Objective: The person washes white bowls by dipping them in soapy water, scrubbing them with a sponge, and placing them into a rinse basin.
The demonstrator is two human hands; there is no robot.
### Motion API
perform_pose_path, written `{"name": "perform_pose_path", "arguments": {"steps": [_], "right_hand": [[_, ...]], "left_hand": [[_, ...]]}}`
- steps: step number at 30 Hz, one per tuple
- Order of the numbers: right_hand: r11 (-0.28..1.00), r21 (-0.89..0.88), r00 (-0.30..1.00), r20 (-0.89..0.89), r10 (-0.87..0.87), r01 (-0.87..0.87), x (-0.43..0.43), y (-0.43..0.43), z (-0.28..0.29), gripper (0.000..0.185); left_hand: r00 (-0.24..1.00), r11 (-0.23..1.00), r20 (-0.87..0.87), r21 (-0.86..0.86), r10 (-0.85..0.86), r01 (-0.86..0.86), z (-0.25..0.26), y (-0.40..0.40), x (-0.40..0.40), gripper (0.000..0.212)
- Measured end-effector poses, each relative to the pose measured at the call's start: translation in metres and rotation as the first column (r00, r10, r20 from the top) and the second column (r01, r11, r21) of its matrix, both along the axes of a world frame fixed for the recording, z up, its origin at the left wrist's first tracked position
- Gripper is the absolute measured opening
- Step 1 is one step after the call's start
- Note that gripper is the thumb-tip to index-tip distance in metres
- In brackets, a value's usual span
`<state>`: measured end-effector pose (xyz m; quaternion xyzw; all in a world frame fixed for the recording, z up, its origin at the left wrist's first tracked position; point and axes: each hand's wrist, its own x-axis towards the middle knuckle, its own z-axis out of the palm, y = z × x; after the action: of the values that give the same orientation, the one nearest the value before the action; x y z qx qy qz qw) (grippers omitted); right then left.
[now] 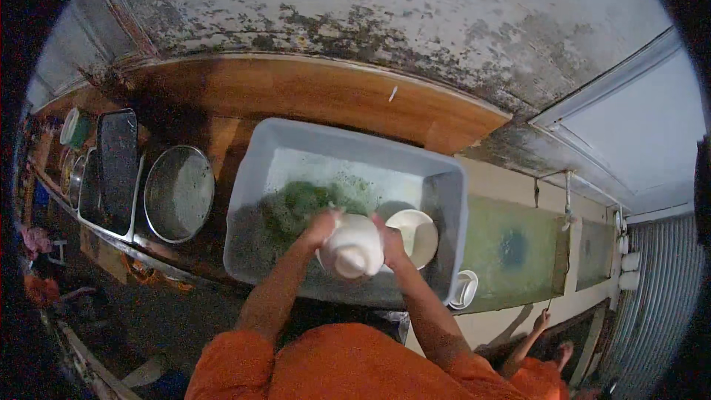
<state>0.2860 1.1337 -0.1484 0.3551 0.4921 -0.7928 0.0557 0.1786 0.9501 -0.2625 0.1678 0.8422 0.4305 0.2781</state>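
Note:
My left hand (322,229) and my right hand (392,243) grip opposite sides of a bulging white bundle (353,241). A rounded knob sticks out on its near side; whether it is cloth or something else, I cannot tell. Both hands hold it over a large grey plastic tub (355,129). Finely scattered green bits (303,197), perhaps chopped leaves, lie on the tub's pale floor. Just right of my right hand, a round white bowl (425,244) stands inside the tub, with a pale area inside it. The bundle hides part of the tub's near side.
Left of the tub are a round metal pan (179,194), rectangular metal trays (118,166) and a green container (80,132). On the right are small white containers (464,290) and a basin of greenish water (511,244). Another person's hand (542,319) reaches toward the basin's near edge.

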Motion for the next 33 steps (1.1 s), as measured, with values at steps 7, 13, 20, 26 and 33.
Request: {"name": "perform_pose_path", "arguments": {"steps": [7,13,20,26,33], "right_hand": [[0.748,0.648,0.953,0.295,-0.074,-0.143,-0.01,0.014,-0.017,0.072],[0.5,0.842,0.96,0.272,-0.063,-0.205,-0.011,0.008,-0.023,0.078],[0.391,0.888,0.969,0.239,0.061,-0.243,0.0,-0.014,-0.02,0.075],[0.393,0.908,0.986,0.099,0.133,-0.144,0.014,-0.026,-0.008,0.065],[0.549,0.832,0.995,0.037,0.094,-0.083,0.004,0.013,-0.023,0.047]], "left_hand": [[0.819,0.977,-0.566,0.213,0.097,0.032,0.054,0.013,0.049,0.031],[0.766,0.946,-0.555,0.205,0.324,-0.251,0.077,0.021,0.095,0.021],[0.604,0.95,-0.753,0.312,0.263,-0.025,0.093,0.025,0.071,0.024],[0.875,0.967,-0.414,0.153,0.25,-0.204,0.087,0.042,0.062,0.034],[0.992,0.95,-0.028,0.292,0.122,-0.109,0.052,0.019,0.048,0.044]]}}
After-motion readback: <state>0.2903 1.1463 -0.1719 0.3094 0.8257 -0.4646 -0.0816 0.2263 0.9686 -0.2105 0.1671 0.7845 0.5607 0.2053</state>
